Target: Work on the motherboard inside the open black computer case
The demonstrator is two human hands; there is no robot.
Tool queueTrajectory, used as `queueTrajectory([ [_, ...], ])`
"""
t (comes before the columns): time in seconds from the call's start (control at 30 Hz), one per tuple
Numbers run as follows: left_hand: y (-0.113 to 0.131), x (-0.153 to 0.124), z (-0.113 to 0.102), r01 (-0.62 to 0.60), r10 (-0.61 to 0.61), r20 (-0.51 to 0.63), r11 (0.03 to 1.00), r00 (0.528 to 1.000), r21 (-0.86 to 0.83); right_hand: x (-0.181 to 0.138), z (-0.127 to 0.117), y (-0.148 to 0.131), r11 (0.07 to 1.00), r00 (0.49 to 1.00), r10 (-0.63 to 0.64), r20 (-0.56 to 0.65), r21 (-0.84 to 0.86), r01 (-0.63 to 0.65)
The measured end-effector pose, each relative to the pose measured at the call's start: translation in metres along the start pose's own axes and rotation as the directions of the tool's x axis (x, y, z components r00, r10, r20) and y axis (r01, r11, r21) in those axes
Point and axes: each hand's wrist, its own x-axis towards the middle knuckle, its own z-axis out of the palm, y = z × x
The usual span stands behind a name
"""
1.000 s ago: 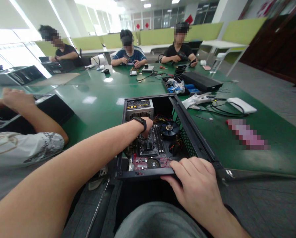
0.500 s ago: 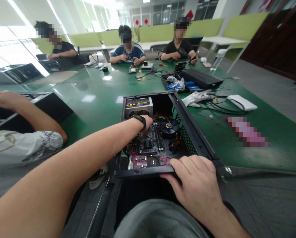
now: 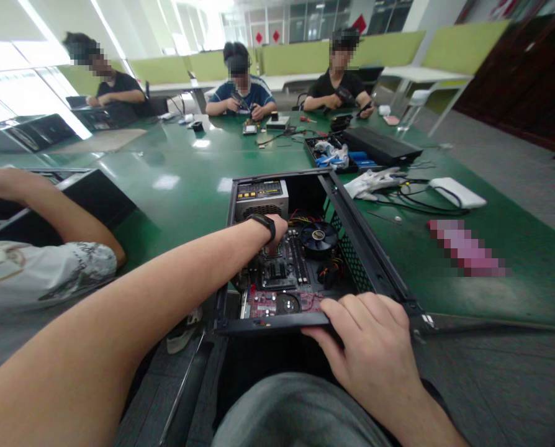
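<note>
in the head view, the open computer case [image 3: 277, 325] lies at the table [image 3: 184, 162], its long axis seemingly running away from the person. the left hand [image 3: 277, 230] is inside the case, over the motherboard [image 3: 290, 257] and nearer the case's far-left power supply [image 3: 261, 200]; whether its grip holds anything, i cannot tell. the right hand [image 3: 367, 329] has its grip around the case's near rim.
</note>
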Motion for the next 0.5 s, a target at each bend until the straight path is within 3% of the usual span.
queueTrajectory([
  [0.5,0.007,-0.013,-0.009,0.032,-0.032,0.018,0.999,0.999,-0.004,0.000,0.000,0.000,1.000,1.000,-0.002,-0.008,0.001,0.002],
])
